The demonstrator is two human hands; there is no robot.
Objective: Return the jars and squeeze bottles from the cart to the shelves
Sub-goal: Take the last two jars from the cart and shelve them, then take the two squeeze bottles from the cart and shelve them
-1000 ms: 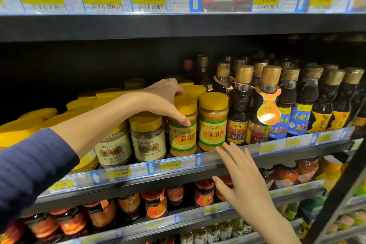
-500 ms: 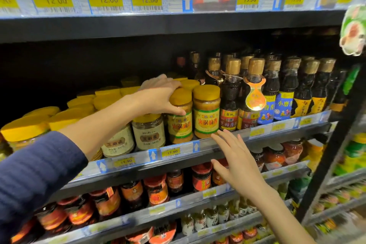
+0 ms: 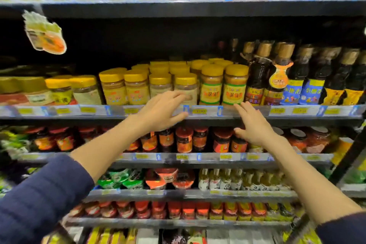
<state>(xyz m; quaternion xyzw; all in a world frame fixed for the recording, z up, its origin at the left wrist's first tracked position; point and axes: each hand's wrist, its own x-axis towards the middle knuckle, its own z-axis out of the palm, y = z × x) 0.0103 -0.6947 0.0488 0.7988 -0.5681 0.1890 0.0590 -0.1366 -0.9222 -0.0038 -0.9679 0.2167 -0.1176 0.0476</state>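
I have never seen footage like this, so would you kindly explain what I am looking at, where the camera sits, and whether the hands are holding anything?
There is no machine here: a person wears one wide-angle camera on the head, looking forward and down at their own two bare hands, in front of a shop's shelves. The left hand and the right hand are both open and empty, spread in front of the grey price-tag rail of the shelf. On that shelf stand clear plastic jars with yellow lids; the two nearest the right hand have green-and-yellow labels. Right of them are dark glass bottles with gold caps. Lower shelves hold red-lidded jars. The picture is blurred, so the labels cannot be read.
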